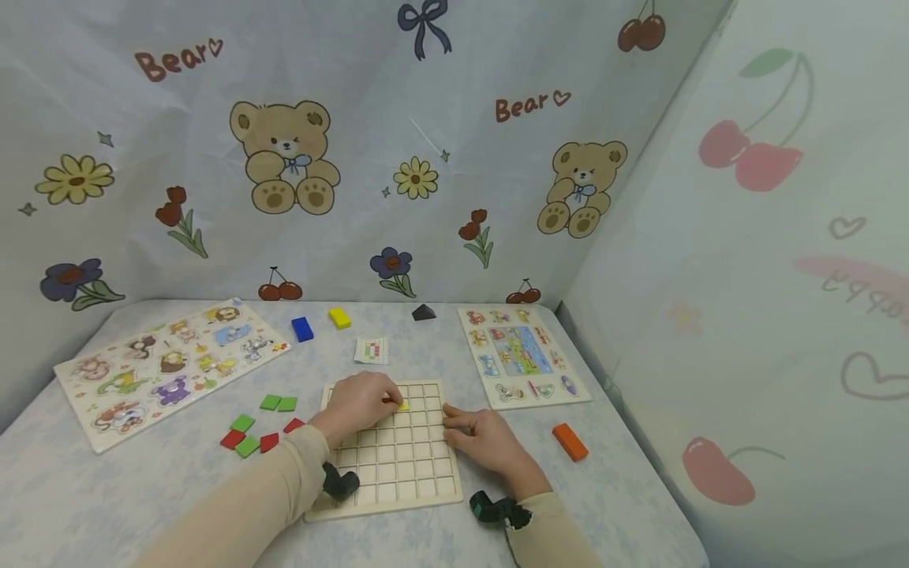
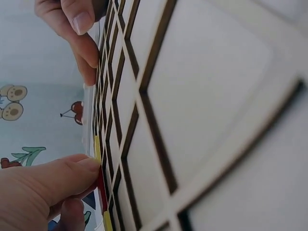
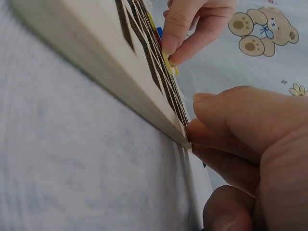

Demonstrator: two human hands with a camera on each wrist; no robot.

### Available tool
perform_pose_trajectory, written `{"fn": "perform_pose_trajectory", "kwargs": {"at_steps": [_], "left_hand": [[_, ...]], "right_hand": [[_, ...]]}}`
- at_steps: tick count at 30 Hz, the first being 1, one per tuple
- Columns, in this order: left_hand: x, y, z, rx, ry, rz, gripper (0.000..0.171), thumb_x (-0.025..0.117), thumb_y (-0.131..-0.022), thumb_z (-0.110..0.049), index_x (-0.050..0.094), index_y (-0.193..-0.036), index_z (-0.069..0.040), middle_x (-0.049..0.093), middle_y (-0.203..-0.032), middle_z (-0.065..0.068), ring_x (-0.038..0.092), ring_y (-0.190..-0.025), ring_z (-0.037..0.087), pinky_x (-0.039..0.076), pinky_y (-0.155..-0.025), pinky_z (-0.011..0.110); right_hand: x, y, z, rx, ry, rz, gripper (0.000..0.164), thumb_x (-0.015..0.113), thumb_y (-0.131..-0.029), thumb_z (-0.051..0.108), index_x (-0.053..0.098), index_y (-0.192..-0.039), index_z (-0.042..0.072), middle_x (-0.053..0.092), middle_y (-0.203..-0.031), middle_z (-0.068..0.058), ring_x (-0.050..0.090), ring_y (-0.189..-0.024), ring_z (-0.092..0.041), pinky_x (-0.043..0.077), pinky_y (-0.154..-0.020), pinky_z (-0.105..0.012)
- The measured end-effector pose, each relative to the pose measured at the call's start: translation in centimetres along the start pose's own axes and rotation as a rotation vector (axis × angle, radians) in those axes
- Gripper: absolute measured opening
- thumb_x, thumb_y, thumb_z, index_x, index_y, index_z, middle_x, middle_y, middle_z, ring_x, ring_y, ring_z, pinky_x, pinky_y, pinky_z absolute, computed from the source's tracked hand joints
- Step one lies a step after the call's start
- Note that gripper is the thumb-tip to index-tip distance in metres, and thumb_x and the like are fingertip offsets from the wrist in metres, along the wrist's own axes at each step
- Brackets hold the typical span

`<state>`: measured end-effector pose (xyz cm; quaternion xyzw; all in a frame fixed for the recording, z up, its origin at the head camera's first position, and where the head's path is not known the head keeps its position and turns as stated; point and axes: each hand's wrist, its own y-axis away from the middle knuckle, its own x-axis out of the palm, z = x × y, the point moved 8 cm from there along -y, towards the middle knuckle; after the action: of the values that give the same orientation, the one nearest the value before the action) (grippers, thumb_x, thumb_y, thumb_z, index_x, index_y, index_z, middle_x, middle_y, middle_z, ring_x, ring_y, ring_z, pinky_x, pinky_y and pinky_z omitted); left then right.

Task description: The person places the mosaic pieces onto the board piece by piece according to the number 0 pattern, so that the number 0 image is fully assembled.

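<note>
My left hand (image 1: pixel 360 404) is over the upper part of a pale wooden grid board (image 1: pixel 387 473). Its thumb and a fingertip pinch a small red square tile (image 2: pixel 101 188). Yellow tiles lie on the grid on both sides of it; one yellow tile (image 1: pixel 404 407) shows just past the fingertips. Beside the board's right edge is my right hand (image 1: pixel 490 443). Its fingertips touch that edge, and in the right wrist view the thumb stands apart from the wood. My left hand hides part of the grid's upper left.
Green tiles (image 1: pixel 270 402) and red tiles (image 1: pixel 232 439) lie left of the board. Behind it are a pattern card (image 1: pixel 372 351), a blue block (image 1: pixel 302 329), a yellow block (image 1: pixel 340 318) and a dark block (image 1: pixel 423 312). Picture boards (image 1: pixel 173 371) (image 1: pixel 525 355) flank them; an orange block (image 1: pixel 570 442) lies right.
</note>
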<state>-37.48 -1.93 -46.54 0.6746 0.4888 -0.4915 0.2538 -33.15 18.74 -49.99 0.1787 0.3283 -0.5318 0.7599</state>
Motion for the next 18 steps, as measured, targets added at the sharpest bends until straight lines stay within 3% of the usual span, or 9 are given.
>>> {"fn": "perform_pose_trajectory", "kwargs": {"at_steps": [7,10,14,18], "left_hand": [[-0.3,0.1,0.0,-0.003,0.001,-0.016,0.008,0.080,-0.090,-0.025,0.082,-0.092,-0.033,0.074,-0.098,-0.014,0.064,-0.080,0.007,0.051,-0.063,0.033],[-1.1,0.7,0.7,-0.039,0.022,-0.036,0.010,0.079,-0.092,-0.028,0.082,-0.100,-0.031,0.075,-0.110,-0.010,0.069,-0.092,0.014,0.052,-0.064,0.034],[-3.6,2.7,3.3,-0.163,0.068,-0.091,0.021,0.074,-0.095,-0.033,0.079,-0.115,-0.028,0.073,-0.126,-0.002,0.069,-0.113,0.027,0.056,-0.074,0.042],[-6.6,5.9,7.4,-0.341,0.113,-0.140,0.030,0.071,-0.097,-0.034,0.075,-0.124,-0.022,0.070,-0.130,0.009,0.068,-0.102,0.028,0.053,-0.073,0.041]], "right_hand": [[0.1,-0.1,0.0,-0.006,0.005,-0.001,0.028,0.072,-0.097,0.027,0.077,-0.120,0.012,0.062,-0.143,0.004,0.056,-0.136,-0.024,0.046,-0.110,-0.047],[0.1,0.0,0.1,-0.009,0.004,-0.004,0.028,0.072,-0.097,0.027,0.078,-0.119,0.011,0.062,-0.143,0.003,0.057,-0.136,-0.025,0.046,-0.110,-0.047],[0.0,0.1,0.2,-0.020,0.007,-0.010,0.028,0.072,-0.097,0.027,0.078,-0.118,0.010,0.063,-0.142,0.002,0.058,-0.135,-0.025,0.046,-0.109,-0.048],[-0.3,0.2,0.2,-0.020,0.018,-0.011,0.029,0.072,-0.097,0.029,0.078,-0.119,0.010,0.063,-0.142,0.001,0.058,-0.134,-0.026,0.046,-0.109,-0.049]]}}
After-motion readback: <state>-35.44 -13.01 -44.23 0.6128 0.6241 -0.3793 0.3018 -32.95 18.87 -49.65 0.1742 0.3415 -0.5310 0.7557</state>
